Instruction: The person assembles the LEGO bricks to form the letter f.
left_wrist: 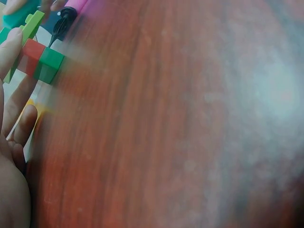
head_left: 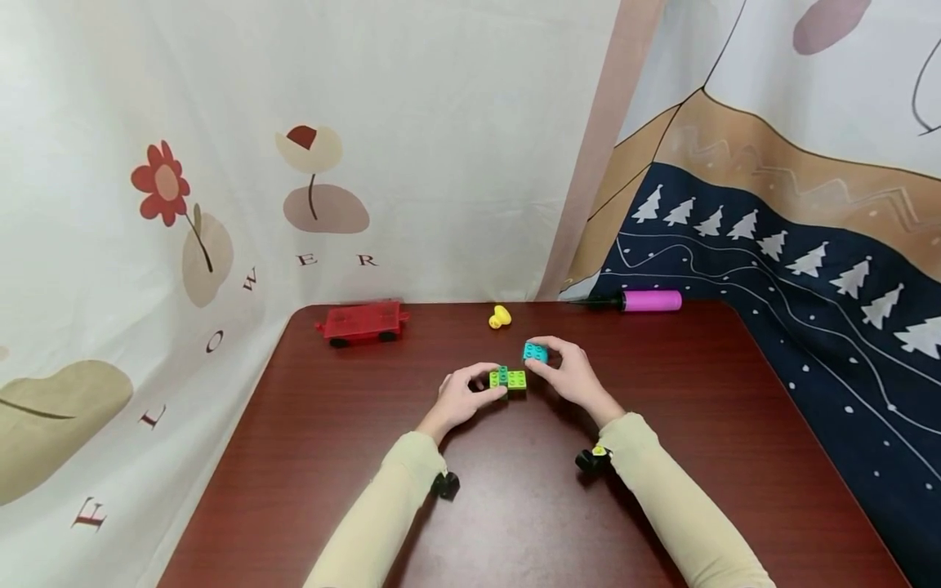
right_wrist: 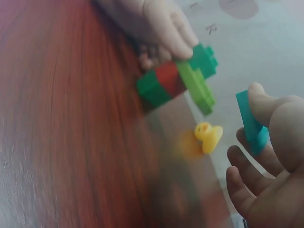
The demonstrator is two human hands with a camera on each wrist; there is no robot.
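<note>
My left hand [head_left: 457, 403] grips a stack of toy building bricks [head_left: 517, 380] near the middle of the table. In the right wrist view the stack has a green brick [right_wrist: 153, 89] at the bottom, a red brick [right_wrist: 170, 79] above it, a wide light green brick [right_wrist: 198, 89] across that, and another green brick [right_wrist: 204, 61] on top. Just to the right, my right hand [head_left: 577, 377] pinches a turquoise brick [head_left: 535, 352] between thumb and fingers. That brick is apart from the stack. The left wrist view shows only part of the stack [left_wrist: 32, 51], at its upper left.
A yellow rubber duck [head_left: 500, 317] sits beyond the hands, near the table's [head_left: 353, 457] back edge. A red toy wagon [head_left: 365, 321] stands at the back left. At the back right lies a pink hand pump [head_left: 652, 300] with a black nozzle. Printed curtains [head_left: 456, 163] hang behind.
</note>
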